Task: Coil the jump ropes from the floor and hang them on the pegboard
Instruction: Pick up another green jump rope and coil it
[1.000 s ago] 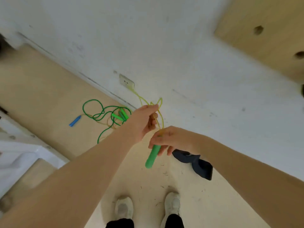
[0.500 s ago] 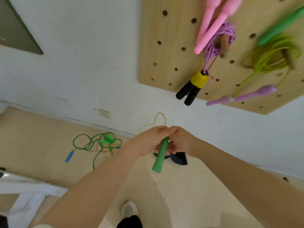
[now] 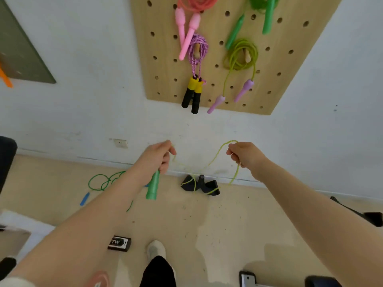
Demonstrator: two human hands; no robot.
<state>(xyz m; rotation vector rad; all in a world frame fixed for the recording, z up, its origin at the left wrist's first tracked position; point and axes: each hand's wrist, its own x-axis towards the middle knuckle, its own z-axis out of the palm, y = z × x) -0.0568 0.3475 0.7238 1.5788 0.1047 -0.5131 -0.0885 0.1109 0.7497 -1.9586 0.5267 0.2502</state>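
I'm watching both hands up in front of the wall, and the thin yellow-green plastic jump rope sags between them in a shallow dip. My left hand is curled round the rope's bright green plastic handle, which points down and slightly left out of the fist, its long axis close to vertical. My right hand pinches the cord, with a small loop arching over the fingers and a strand dropping from under the palm towards the floor. The rest of the cord trails down across the black strap-like object lying at the base of the wall; I can't see the second handle.

What the next gather turns on, as I judge it: the slack runs sideways, left to right, so the right hand has to bring its loop across to the left fist.

Straight above the hands is the light wooden pegboard, already carrying several ropes: a pink-handled one, a purple braided one with yellow-and-black handles, a lime cord with lilac handles. A darker green rope with a blue handle lies tangled on the beige floor to the left, waiting. A small black box sits near my shoe.
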